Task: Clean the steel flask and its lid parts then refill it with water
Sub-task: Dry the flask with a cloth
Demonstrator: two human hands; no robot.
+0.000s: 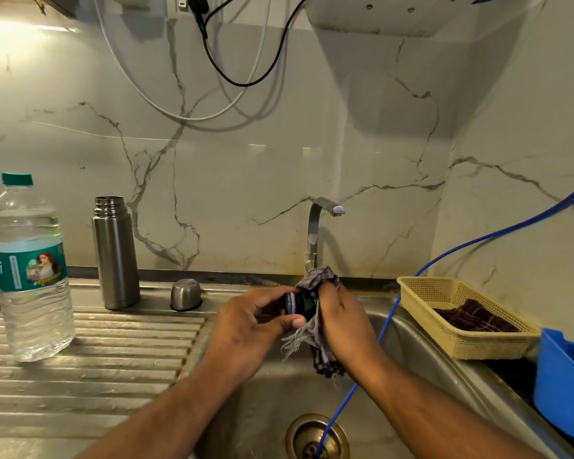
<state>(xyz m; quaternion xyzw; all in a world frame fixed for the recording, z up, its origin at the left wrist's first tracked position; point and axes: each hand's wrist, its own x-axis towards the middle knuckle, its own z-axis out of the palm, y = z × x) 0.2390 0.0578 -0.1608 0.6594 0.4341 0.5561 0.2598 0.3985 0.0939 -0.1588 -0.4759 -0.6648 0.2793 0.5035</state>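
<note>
The steel flask (115,253) stands uncapped on the draining board at the back left. Its steel cup lid (186,294) sits upside down beside it, to the right. Over the sink, my left hand (249,323) grips the black inner stopper (298,303) with thumb and fingers. My right hand (340,323) holds a checked grey cloth (315,346) wrapped against the stopper's right end. The cloth's fringe hangs down between both hands.
A clear plastic water bottle (30,270) with a green cap stands at the far left. The tap (317,233) rises behind my hands. A blue hose (371,356) runs into the sink drain (317,437). A beige basket (461,316) with a dark cloth and a blue tub (564,385) sit right.
</note>
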